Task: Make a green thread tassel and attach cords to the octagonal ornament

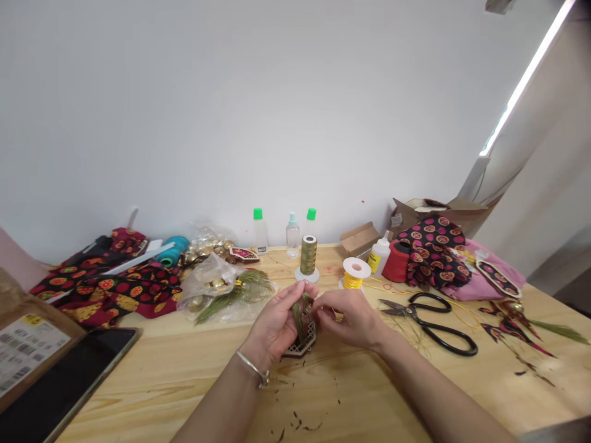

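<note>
My left hand (276, 323), with a silver bracelet at the wrist, is closed around a bundle of olive-green thread (298, 317). Just below and behind the bundle shows a wooden lattice piece (300, 349), partly covered by my fingers; whether the hand grips it too is unclear. Close on the right, my right hand (351, 317) pinches with thumb and fingertips beside the thread; what lies in the pinch is too small to make out. A spool of olive-green thread (308, 257) stands upright behind the hands. Black-handled scissors (429, 320) lie open to the right.
A yellow thread spool (353, 280), a glue bottle (379, 255) and a red thread cone (396, 261) stand behind. Green tassels (231, 295) lie on plastic bags at left. A phone (69, 381) rests left. Patterned fabric (436, 252) sits at right; dark scraps litter the table (194, 381).
</note>
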A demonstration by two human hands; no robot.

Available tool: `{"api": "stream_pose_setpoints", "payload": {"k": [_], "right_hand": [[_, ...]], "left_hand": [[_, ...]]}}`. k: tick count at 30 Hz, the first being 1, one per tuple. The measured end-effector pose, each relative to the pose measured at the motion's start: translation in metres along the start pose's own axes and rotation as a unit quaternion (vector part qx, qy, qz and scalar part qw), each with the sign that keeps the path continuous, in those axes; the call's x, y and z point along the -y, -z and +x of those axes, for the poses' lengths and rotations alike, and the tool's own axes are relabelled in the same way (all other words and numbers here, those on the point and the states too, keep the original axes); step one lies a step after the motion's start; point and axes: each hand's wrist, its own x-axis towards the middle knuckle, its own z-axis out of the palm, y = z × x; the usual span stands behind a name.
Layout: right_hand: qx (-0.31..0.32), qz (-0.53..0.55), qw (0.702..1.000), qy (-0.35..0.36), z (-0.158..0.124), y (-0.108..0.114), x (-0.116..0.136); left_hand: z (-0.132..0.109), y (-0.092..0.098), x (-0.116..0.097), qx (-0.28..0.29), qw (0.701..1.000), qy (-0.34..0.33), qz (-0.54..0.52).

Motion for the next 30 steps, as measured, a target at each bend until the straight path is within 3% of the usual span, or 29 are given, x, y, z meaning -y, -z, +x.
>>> {"api": "stream_pose_setpoints", "payload": {"k": [4, 8, 10, 12, 16, 18, 22, 24, 27, 29, 30], "right_hand": [[0.014, 0.046, 0.999, 0.004, -0.001, 0.003, -0.002], [0.002, 0.042, 0.999, -0.006, 0.000, 0.016, -0.008], [-0.041, 0.014, 0.998, -0.037, -0.002, 0.028, -0.015], [-0.126, 0.006, 0.988, -0.083, -0.006, 0.042, -0.023], [-0.316, 0.039, 0.927, -0.197, -0.020, 0.067, -0.037], [-0.333, 0.035, 0.913, -0.232, -0.029, 0.074, -0.043], [-0.269, -0.035, 0.922, -0.275, -0.044, 0.077, -0.055], [-0.302, -0.066, 0.909, -0.280, -0.049, 0.077, -0.056], [-0.412, -0.056, 0.873, -0.254, -0.047, 0.077, -0.045], [-0.428, -0.007, 0.875, -0.228, -0.037, 0.076, -0.031], [-0.405, 0.027, 0.890, -0.209, -0.030, 0.074, -0.023]], "left_hand": [[0.002, 0.001, -0.002, -0.083, 0.995, -0.001, -0.047], [0.003, 0.003, -0.007, -0.094, 0.994, -0.006, -0.059], [0.003, 0.005, -0.010, -0.103, 0.993, -0.009, -0.062], [0.003, 0.006, -0.013, -0.121, 0.990, -0.012, -0.070], [0.002, 0.007, -0.015, -0.137, 0.985, 0.006, -0.108], [0.002, 0.006, -0.015, -0.129, 0.982, 0.026, -0.132], [0.001, 0.004, -0.016, -0.123, 0.979, 0.044, -0.156], [0.000, 0.003, -0.017, -0.120, 0.980, 0.040, -0.156], [-0.002, 0.001, -0.017, -0.110, 0.982, 0.045, -0.145], [-0.003, 0.001, -0.017, -0.093, 0.984, 0.061, -0.136], [-0.003, 0.002, -0.017, -0.083, 0.985, 0.072, -0.131]]}}
